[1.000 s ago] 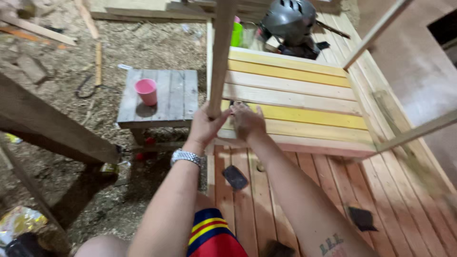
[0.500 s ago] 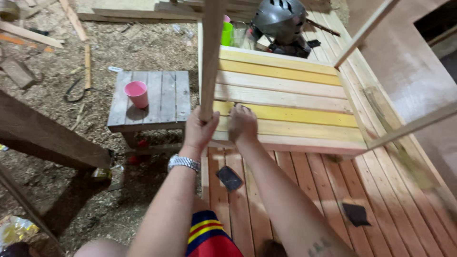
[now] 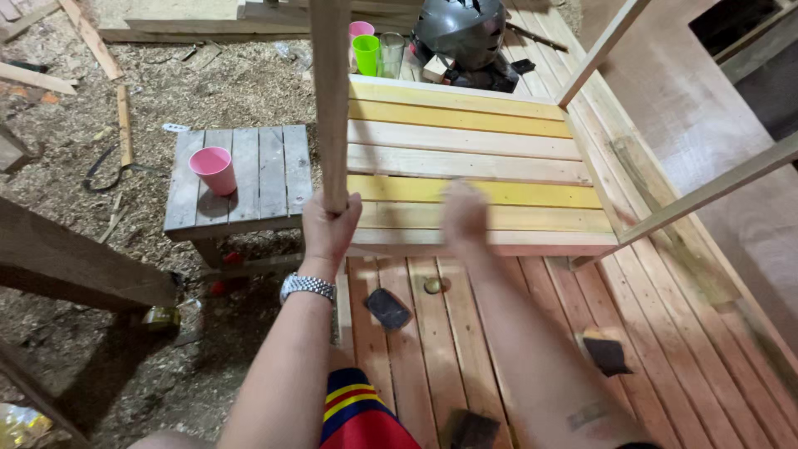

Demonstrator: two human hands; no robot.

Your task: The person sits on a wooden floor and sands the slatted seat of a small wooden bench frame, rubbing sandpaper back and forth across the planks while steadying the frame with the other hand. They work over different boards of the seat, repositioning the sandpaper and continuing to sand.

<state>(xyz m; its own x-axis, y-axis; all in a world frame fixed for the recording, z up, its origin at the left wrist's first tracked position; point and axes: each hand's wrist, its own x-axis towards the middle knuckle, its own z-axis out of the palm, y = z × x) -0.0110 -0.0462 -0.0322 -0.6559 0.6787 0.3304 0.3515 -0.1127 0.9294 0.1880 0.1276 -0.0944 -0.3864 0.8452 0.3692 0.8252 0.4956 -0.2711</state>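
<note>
Sawdust covers the floor (image 3: 166,83) left of our slatted tabletop (image 3: 465,158). Our left hand (image 3: 328,229) wraps its grip around the upright post (image 3: 330,100); our blurred right hand (image 3: 464,214) looks spread, apart. One-handed, the post could tip toward the far cups (image 3: 366,54).

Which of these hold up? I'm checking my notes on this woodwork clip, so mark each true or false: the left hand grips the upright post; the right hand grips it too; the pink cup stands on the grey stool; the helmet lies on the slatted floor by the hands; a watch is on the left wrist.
1. The left hand grips the upright wooden post: true.
2. The right hand grips it too: false; it is blurred and apart from the post.
3. The pink cup stands on the grey stool: true.
4. The helmet lies by the hands: false; it sits beyond the yellow-and-pale bench.
5. A metal watch is on the left wrist: true.
</note>
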